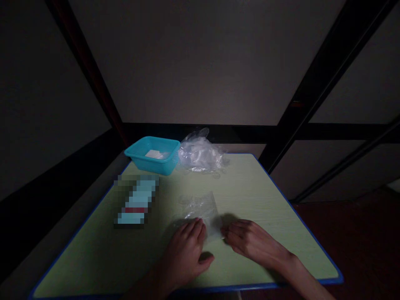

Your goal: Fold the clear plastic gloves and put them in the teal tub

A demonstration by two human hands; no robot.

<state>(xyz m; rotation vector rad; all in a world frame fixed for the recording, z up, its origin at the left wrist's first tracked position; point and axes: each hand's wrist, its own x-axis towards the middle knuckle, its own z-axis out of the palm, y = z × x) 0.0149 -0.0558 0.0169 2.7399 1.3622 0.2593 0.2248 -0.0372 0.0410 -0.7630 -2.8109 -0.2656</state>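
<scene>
Counter (256, 196): pale green top, blue edging; it is carrying everything listed below and giving the hands a flat surface to work against.

Heap (200, 154): clear crumpled plastic; it is lying at the far edge, against the tub's right side, probably sitting there to leave the near area for handling.

Tub (153, 166): turquoise, open-topped; it is standing upright at the far left corner, its walls containing the loose contents.

Left hand (186, 246): it is lying spread, fingers together on the bag's near left part, thumb standing wide; it seems to be steadying the film, which would slide easily.

Right hand (242, 236): fingers are curling inward at the bag's near right edge; whether they are pinching the film or only touching it, one cannot tell.

Slab (141, 199): light blue with a red band, pixelated; it is lying left of the bag, below the tub, apart from both hands. Its nature is not readable.

Bag (200, 205): clear, thin, wrinkled; it is lying flat near the counter's middle, its near part between the hands, probably so both are reaching it comfortably.

White piece (153, 154): it is resting inside the tub.
</scene>
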